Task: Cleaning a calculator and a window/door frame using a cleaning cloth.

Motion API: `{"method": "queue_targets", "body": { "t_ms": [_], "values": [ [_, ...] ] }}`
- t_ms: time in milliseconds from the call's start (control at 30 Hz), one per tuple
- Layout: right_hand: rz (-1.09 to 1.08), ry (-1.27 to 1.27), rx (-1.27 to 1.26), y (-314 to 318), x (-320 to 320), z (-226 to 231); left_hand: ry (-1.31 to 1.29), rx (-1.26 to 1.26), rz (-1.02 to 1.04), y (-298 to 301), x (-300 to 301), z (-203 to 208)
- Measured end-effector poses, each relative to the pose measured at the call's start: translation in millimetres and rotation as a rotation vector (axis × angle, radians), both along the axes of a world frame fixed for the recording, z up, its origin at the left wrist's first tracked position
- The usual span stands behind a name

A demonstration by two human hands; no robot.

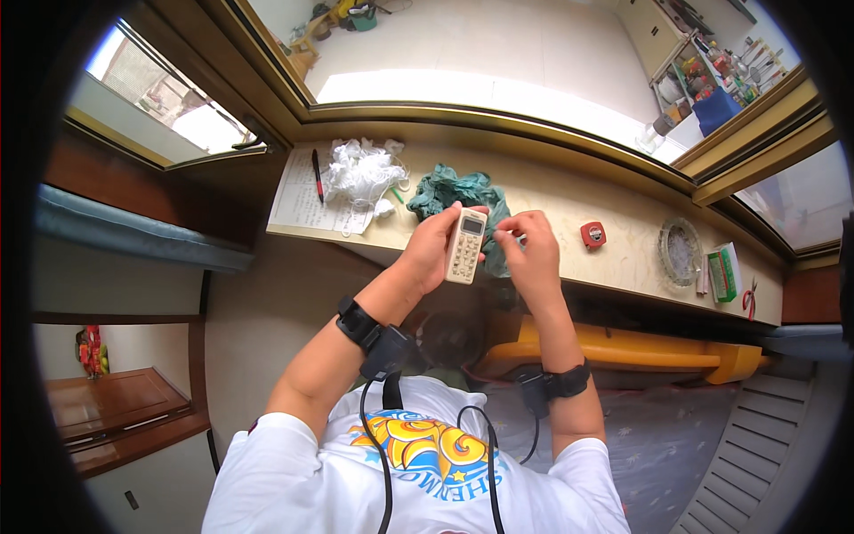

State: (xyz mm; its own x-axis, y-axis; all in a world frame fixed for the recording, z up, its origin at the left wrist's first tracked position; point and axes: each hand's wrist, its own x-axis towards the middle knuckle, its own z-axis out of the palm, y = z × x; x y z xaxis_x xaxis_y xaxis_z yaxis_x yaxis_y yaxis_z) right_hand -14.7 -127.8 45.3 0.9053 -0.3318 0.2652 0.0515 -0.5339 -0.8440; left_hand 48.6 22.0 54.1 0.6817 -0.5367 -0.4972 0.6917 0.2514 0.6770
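Note:
My left hand (431,247) is closed around a cream handset (465,247) with a small grey screen and rows of buttons. It is held upright, just off the table's front edge, with its face toward me. My right hand (532,254) is raised just right of the handset, apart from it, thumb and fingertips drawn together in a pinch. Whether anything lies between them is too small to make out. Behind both hands a crumpled dark green plastic bag (458,189) lies on the table, part of it showing between handset and right hand.
On the narrow table (569,200) lie a written sheet (298,203), a pen (318,176) and crumpled white plastic (363,169). Rightward are a red tape measure (593,235), a glass ashtray (680,252), a green-white box (725,272) and red-handled scissors (750,301). Window frames stand behind.

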Motion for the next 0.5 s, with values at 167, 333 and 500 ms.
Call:
{"method": "queue_targets", "body": {
  "t_ms": [167, 333, 500],
  "values": [
    [-0.07, 0.052, 0.481, -1.0, -11.5, -3.1, 0.035, -0.156, 0.01, 8.4, 6.5, -2.7],
    [-0.023, 0.02, 0.536, 8.3, -16.2, -6.3, 0.076, -0.183, 0.014, 8.0, 3.7, -5.7],
    [0.092, -0.014, 0.208, 21.2, -19.2, 15.5, 0.062, -0.238, 0.044, 7.3, 2.3, -15.4]
  ]
}}
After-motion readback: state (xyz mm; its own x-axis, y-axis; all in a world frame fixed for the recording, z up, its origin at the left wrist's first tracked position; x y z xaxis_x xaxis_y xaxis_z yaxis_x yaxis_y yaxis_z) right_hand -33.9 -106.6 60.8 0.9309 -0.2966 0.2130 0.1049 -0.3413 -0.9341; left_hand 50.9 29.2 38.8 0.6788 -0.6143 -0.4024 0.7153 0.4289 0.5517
